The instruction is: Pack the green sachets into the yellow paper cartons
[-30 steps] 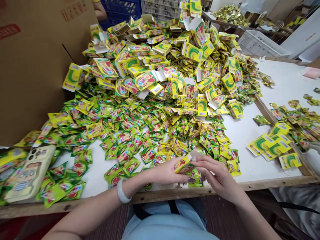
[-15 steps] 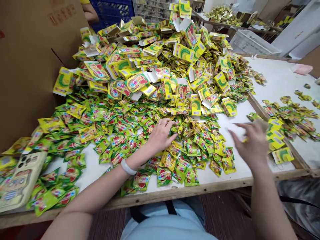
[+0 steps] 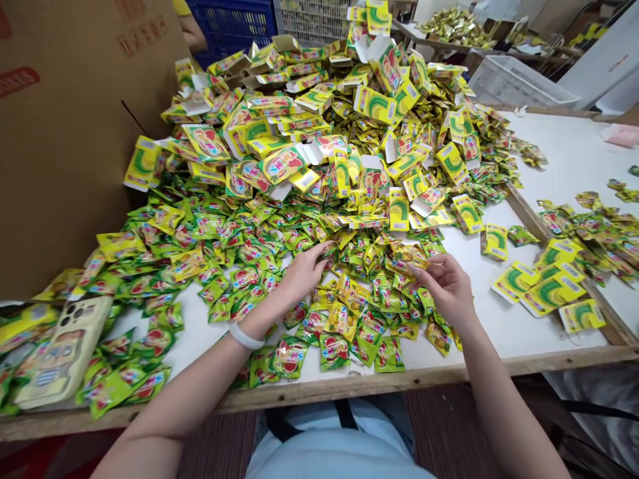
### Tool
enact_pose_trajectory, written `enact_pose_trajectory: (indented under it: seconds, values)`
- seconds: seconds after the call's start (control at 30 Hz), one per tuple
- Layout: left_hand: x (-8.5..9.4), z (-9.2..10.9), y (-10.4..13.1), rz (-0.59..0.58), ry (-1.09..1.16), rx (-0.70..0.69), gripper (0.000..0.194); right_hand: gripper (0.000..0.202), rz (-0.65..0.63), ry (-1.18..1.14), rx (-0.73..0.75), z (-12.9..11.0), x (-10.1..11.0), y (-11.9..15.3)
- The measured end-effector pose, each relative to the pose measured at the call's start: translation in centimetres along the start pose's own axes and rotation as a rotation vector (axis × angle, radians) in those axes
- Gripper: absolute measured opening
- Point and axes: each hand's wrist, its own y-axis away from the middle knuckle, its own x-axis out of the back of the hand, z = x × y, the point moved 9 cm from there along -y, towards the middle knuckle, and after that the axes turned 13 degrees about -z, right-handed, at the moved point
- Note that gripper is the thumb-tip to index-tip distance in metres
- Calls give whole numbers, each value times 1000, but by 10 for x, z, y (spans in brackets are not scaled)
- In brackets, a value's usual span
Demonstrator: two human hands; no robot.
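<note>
Green and yellow candy packets lie in a broad heap on the white table. My left hand, with a pale band on its wrist, reaches into the packets near the middle; thumb and fingers are apart, and nothing shows between them. To its right, my right hand has thumb and fingers pinched at the edge of a yellow packet. Behind both hands rises a pile of small yellow-green boxes, many with open flaps. Several flat yellow boxes lie right of my right hand.
A large carton stands at the left, with a phone near the front edge. Wooden strips divide the table at the right. Behind are a white crate, a blue crate and another person's arm.
My right hand has moved left from beside the flat boxes to the candy packets and closed on one. More flat boxes lie at the right. My left hand has shifted slightly left.
</note>
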Motion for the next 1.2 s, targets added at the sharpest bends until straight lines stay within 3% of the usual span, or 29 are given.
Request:
enact_pose_trajectory:
  seconds: [0.13, 0.2, 0.27, 0.33, 0.5, 0.7, 0.77, 0.87, 0.97, 1.1, 1.2]
  values:
    - [1, 7, 3, -28, 287, 34, 35, 29, -136, -201, -54, -13, -31, -3]
    - [-6, 18, 7, -79, 446, 15, 34, 30, -229, -239, -64, -22, -54, -8]
    - [-14, 31, 12, -112, 566, -9, 33, 32, -240, -260, -46, -30, -73, -13]
    - [-19, 43, 19, -79, 665, -25, 32, 34, -153, -269, -25, -34, -85, -15]
    - [-35, 52, 42, 166, 973, -31, 37, 32, 130, -275, -11, -25, -101, -2]
    - [-65, 51, 53, 161, 1189, 5, 53, 23, 307, -122, 74, -23, -106, 15]
    - [-64, 54, 49, 145, 1165, -4, 57, 21, 315, -36, 103, -26, -106, 16]
    - [-60, 55, 40, 155, 1064, 20, 46, 21, 332, 16, 114, -25, -102, 17]
    - [-57, 59, 30, 142, 913, -1, 43, 38, 278, -57, 95, -18, -97, 9]
    - [-47, 82, 9, 75, 499, -248, 40, 34, 6, -319, 24, -1, -97, -5]
    - [-34, 92, -16, 53, 60, -424, 46, 26, 74, -444, 10, 7, -67, -1]
